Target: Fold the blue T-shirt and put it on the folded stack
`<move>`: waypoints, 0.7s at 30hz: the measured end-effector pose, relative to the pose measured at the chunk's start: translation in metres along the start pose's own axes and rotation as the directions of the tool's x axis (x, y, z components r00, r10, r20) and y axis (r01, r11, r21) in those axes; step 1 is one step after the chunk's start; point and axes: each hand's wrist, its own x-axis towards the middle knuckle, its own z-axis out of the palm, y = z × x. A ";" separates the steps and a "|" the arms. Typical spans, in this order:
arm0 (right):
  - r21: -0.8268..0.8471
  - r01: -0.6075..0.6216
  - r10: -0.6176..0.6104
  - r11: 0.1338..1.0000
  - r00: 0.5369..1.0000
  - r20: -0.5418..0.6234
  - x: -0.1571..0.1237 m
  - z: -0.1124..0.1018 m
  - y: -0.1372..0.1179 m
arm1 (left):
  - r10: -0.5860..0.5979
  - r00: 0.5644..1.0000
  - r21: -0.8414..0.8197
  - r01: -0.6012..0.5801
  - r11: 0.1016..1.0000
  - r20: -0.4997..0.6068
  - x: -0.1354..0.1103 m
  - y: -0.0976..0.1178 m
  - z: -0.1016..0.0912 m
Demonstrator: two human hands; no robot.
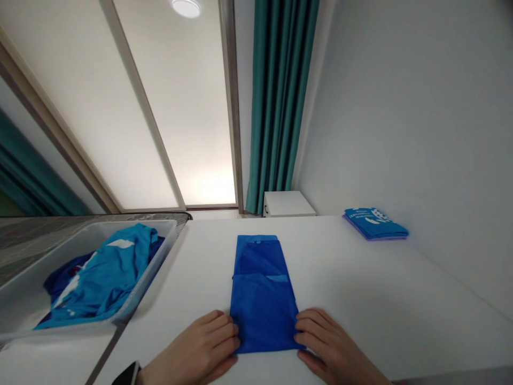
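A blue T-shirt (264, 315), folded into a long narrow strip, lies flat on the white table in front of me. Its far end is a lighter blue, with a small tag near the neckline, and one layer is turned back across the middle. At the near left corner, my left hand (214, 342) has its fingers curled and pinched on the fabric edge. My right hand (320, 342) grips the near right corner in the same way, its thumb towards the bottom edge. Both thumbs are partly hidden.
To the left, a translucent plastic bin (170, 235) holds crumpled blue garments (116, 267). A stack of folded blue clothes (374, 223) rests at the back right against the wall. Beyond the white table (192, 262) stand a small white cabinet (288, 203) and a green curtain (282, 107).
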 end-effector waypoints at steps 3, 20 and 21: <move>-0.004 0.005 -0.005 1.000 1.000 0.008 -0.001 0.006 0.002 | 0.009 1.000 -0.019 -0.009 1.000 0.030 0.000 -0.001 0.003; -0.019 -0.109 0.110 0.994 0.993 0.035 0.007 0.009 -0.003 | -0.133 0.991 -0.061 0.133 0.989 0.001 -0.002 0.001 0.027; -0.023 -0.104 0.105 0.994 0.994 0.031 0.006 0.010 -0.003 | -0.141 0.990 -0.087 0.139 0.986 -0.013 -0.003 0.000 0.028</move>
